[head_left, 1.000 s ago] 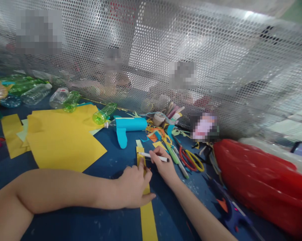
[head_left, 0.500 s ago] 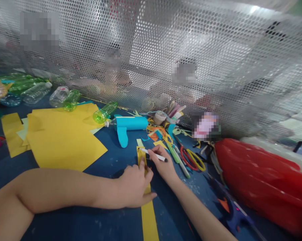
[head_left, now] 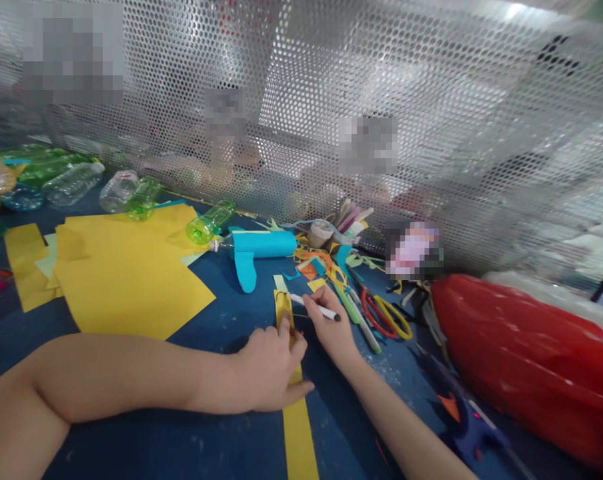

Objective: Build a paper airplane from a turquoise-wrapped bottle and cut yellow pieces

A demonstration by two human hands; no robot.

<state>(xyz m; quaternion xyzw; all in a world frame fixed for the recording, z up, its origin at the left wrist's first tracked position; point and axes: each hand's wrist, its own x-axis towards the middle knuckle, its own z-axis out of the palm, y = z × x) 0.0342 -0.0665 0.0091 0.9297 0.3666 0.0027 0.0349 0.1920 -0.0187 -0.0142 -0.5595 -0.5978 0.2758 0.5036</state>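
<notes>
A long yellow paper strip (head_left: 299, 433) runs up the blue table, with a short dark curved line drawn near its far end. My left hand (head_left: 271, 370) lies across the strip, fingers spread and fingertips pressing it down. In my right hand (head_left: 331, 330) is a white marker (head_left: 314, 307) with a black end, pinched between thumb and fingers. Its tip is at the right edge of the strip's far end. Beyond the strip lies a plastic bottle wrapped in blue paper (head_left: 269, 245), with a rounded blue flap on its near side.
Yellow paper sheets (head_left: 131, 273) cover the left side. Plastic bottles (head_left: 74, 183) lie behind them. Scissors (head_left: 394, 319), pens and paper scraps are right of centre. A red plastic bag (head_left: 521, 360) and a blue glue gun (head_left: 474, 427) lie at right. A perforated metal screen (head_left: 301, 80) borders the back.
My right hand and the marker have shifted slightly right, and the line at the strip's far end is longer. My left hand stays in place.
</notes>
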